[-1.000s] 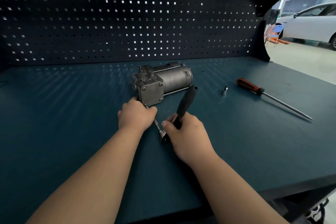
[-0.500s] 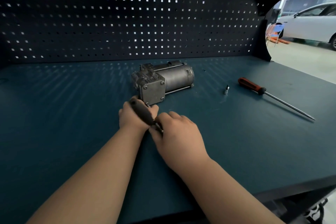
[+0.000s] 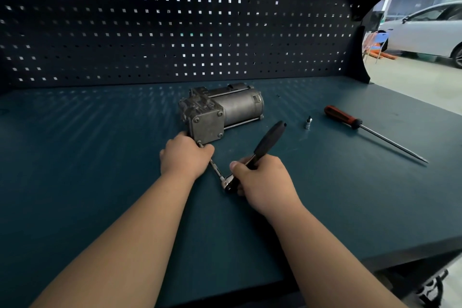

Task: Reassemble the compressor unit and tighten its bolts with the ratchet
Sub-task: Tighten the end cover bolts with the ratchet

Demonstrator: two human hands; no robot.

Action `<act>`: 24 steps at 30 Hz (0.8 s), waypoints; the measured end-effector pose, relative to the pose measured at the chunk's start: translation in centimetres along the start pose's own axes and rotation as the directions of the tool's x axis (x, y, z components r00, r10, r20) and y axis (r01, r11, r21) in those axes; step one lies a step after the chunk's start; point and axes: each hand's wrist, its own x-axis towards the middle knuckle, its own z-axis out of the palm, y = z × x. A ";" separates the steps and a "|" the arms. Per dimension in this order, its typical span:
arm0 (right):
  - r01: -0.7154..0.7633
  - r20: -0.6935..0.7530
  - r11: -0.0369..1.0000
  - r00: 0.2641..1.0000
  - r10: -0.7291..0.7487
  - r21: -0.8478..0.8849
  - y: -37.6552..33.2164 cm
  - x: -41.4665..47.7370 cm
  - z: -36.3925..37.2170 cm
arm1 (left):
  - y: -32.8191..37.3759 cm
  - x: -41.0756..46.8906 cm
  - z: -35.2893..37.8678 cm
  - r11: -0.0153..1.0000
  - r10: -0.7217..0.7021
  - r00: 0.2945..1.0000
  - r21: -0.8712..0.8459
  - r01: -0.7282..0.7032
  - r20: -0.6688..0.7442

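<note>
The compressor point(image 3: 220, 112) lies on the bench point(image 3: 100, 157), probably heavy, rigid metal that should not slide. The right hand point(image 3: 262, 177) clamps the ratchet point(image 3: 268, 142) low on its grippy-looking handle. The left hand point(image 3: 185, 155) curls round the extension point(image 3: 216, 169) at the compressor's near corner.

One wide-angle view from the person's head, facing forward and down, close over the bench point(image 3: 75, 157); forearms enter from the bottom edge; left hand point(image 3: 186, 155) and right hand point(image 3: 265, 182) sit mid-frame on the ratchet point(image 3: 268, 141); compressor point(image 3: 225, 110) just beyond the fingers, pegboard point(image 3: 175, 27) well beyond them; shop floor point(image 3: 412, 87) far to their right.
</note>
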 end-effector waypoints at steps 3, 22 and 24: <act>0.227 -0.027 0.950 0.971 -0.238 -0.215 -0.5 -0.8 0.8 | 0.2 -0.1 -0.2 1.000 -0.010 1.000 0.019 0.010 0.008; 0.236 -0.071 0.941 0.963 -0.260 -0.241 -0.2 -1.1 1.2 | 0.1 -0.5 -0.5 0.998 0.033 0.999 -0.058 -0.033 0.005; 0.141 -0.079 0.979 0.985 -0.154 -0.147 -0.1 -0.8 0.7 | 0.1 -0.5 -0.5 0.997 0.032 0.999 -0.072 -0.032 0.003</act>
